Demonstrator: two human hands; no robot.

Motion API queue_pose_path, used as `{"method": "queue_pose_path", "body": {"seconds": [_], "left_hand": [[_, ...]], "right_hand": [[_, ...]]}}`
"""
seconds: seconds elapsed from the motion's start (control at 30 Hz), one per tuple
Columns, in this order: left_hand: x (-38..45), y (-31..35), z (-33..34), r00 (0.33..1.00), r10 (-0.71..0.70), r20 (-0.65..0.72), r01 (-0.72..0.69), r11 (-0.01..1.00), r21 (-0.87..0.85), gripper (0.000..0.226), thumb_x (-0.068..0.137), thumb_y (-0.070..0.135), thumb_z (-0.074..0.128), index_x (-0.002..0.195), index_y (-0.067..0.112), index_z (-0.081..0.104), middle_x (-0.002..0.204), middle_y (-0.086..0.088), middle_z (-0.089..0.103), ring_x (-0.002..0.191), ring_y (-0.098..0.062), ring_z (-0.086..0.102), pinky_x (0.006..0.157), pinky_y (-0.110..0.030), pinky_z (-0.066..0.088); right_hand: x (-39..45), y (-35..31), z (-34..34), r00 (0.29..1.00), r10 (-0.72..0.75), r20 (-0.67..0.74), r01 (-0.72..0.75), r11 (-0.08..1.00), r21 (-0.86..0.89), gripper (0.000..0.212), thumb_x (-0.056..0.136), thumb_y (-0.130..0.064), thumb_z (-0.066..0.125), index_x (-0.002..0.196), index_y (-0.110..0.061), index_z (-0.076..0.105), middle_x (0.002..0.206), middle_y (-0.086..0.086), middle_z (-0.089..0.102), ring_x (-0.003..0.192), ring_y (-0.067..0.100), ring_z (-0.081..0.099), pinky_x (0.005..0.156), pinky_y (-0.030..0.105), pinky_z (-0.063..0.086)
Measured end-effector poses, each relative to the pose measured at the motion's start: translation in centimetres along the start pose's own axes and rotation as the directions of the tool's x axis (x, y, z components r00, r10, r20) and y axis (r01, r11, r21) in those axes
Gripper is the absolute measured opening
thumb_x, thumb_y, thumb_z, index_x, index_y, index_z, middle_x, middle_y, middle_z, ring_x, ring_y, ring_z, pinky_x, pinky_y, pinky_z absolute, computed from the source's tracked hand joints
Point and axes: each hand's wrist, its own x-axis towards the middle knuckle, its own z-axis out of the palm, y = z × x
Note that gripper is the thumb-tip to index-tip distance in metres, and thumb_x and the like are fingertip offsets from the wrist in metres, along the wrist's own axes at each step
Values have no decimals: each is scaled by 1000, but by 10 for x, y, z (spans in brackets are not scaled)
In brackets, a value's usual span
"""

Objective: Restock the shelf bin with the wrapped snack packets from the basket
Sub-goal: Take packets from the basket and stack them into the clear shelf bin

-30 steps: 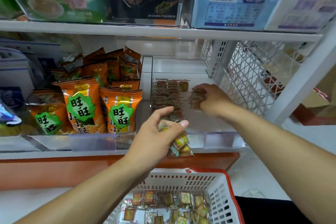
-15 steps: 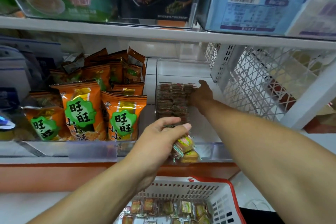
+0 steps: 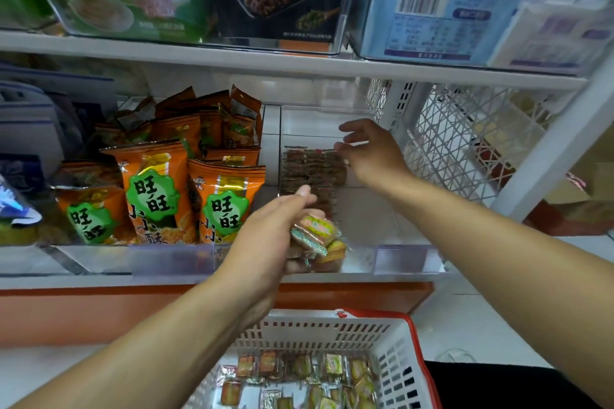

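Since half a second ago our right hand [image 3: 368, 156] has lifted off the stacked packets [image 3: 312, 176] in the bin [image 3: 365, 219] and now hovers at the stack's right end, fingers spread and relaxed, holding nothing; whether its fingertips touch the top row we cannot tell. Left of the bin stand the orange bags [image 3: 186, 183], upright in their own compartment. Our left hand [image 3: 272, 236] stays just in front of the bin's front lip, thumb on top and fingers curled round a bunch [image 3: 315, 239] of wrapped packets. Inside the bin the stack fills the left rear part in neat rows; the bin's right half shows bare floor. Below the bin, the white basket [image 3: 392, 349] with a red rim holds loose packets [image 3: 299, 378] scattered over its bottom. Right of the bin is a white mesh panel [image 3: 465, 143].
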Motion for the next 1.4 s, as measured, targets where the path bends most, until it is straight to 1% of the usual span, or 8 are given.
{"method": "queue_pose_path", "body": {"seconds": [0.07, 0.17, 0.27, 0.63, 0.77, 0.97, 1.17, 1.4], "left_hand": [[-2, 2, -1, 998, 33, -50, -34, 999, -27, 29, 102, 41, 55, 102, 21, 76, 95, 0, 80, 78, -19, 77, 74, -47, 63], [-7, 2, -3, 989, 113, -95, -113, 994, 8, 27, 105, 28, 48, 103, 24, 75, 100, -1, 79, 87, -23, 75, 75, -41, 58], [-11, 2, -5, 981, 171, -95, -170, 985, 21, 35, 104, 14, 43, 104, 27, 75, 104, 0, 79, 94, -25, 75, 81, -48, 58], [-12, -2, -3, 990, 140, -5, -140, 984, -107, 31, 102, 13, 50, 128, 21, 63, 119, -3, 76, 108, -21, 73, 96, -42, 56], [-13, -3, -4, 995, 92, 23, -86, 977, -195, 38, 87, 23, 61, 118, 1, 68, 108, -16, 75, 99, -25, 71, 92, -38, 59], [-12, -6, -8, 995, 104, -8, -103, 969, -225, 19, 96, 23, 59, 92, 16, 77, 94, -6, 78, 82, -13, 75, 67, -30, 63], [-12, -8, -11, 991, 122, -62, -134, 956, -260, 12, 86, 26, 68, 90, 24, 79, 97, -5, 78, 84, -12, 75, 65, -26, 61], [-16, -11, -12, 985, 151, -78, -164, 966, -200, 15, 71, 18, 77, 86, 22, 81, 101, -9, 77, 82, -14, 73, 68, -27, 62]], "right_hand": [[-40, -23, -12, 996, -4, 87, -6, 994, 109, 21, 87, -41, 73, 100, -26, 66, 86, -8, 66, 72, 12, 68, 64, 41, 59], [-97, -39, -25, 916, 90, 391, -176, 966, 190, 56, 67, -67, 76, 103, -26, 64, 88, 2, 66, 59, 10, 63, 49, 32, 54], [-130, -36, -18, 814, 143, 563, -360, 885, 296, 66, 64, -46, 87, 119, -22, 61, 93, 2, 71, 70, 13, 67, 56, 32, 56], [-135, -12, -15, 890, 23, 455, -351, 671, 653, 51, 64, -5, 85, 111, -14, 69, 103, 1, 77, 88, 19, 75, 68, 25, 58], [-134, -9, -16, 906, 36, 422, -343, 645, 682, 48, 65, -9, 83, 111, -12, 72, 106, 10, 76, 89, 17, 72, 74, 25, 58], [-130, -12, -21, 893, 151, 423, -440, 480, 759, 42, 73, -9, 72, 115, -2, 68, 102, 13, 75, 81, 20, 74, 74, 24, 60], [-139, -16, -15, 840, 147, 522, -536, 362, 762, 41, 79, -8, 66, 119, 4, 66, 114, 15, 74, 101, 21, 73, 83, 26, 60], [-148, -20, -9, 804, 115, 584, -570, 434, 698, 36, 85, -19, 66, 118, -6, 71, 116, 13, 74, 102, 17, 71, 82, 24, 58]]}}
